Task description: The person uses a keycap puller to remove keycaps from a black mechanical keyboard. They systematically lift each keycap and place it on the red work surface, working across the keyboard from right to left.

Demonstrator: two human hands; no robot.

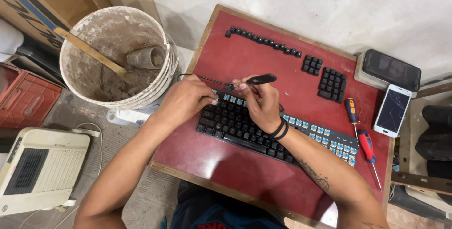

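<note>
A black keyboard [245, 132] lies slanted on a small red table [263, 64]; many keys are off, showing blue switches along its top row and right end. My left hand [186, 99] rests on the keyboard's top left corner. My right hand [261, 102] holds a black keycap-puller tool [256, 80] over the top row. Removed black keycaps lie at the table's far side in a row [263, 40] and in two clusters [332, 84].
Two screwdrivers [360, 135] with orange and red handles lie at the table's right. Two phones [391, 109] sit beyond the right edge. A dirty bucket [117, 55] with a stick stands at left, a white appliance [40, 168] on the floor below it.
</note>
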